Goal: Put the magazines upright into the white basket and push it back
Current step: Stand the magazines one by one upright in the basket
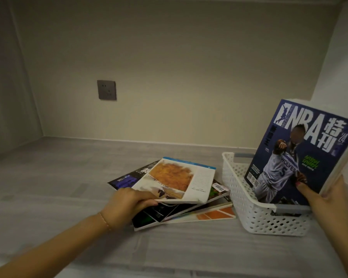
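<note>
Reaching in from the lower left, my left hand point(129, 205) grips the near-left corner of the top magazine point(179, 180), fingers curled under its edge and thumb on the cover, so that corner is lifted a little off the pile point(181, 209). A thin bracelet point(106, 219) circles that wrist. The pile lies flat and fanned out on the grey surface point(58, 187), several magazines overlapping at different angles, the topmost showing an orange-brown picture. On the wall behind, well back and to the left, sits a dark socket point(107, 90).

Just right of the pile, nearly touching it, stands the basket point(249, 213), white and perforated. Inside it one magazine, the NBA issue point(301, 149), stands upright, leaning slightly to the right, its lower edge down in the basket. My right hand point(325, 199) is closed on its lower right corner, thumb pressed on the cover and fingers behind the spine.
</note>
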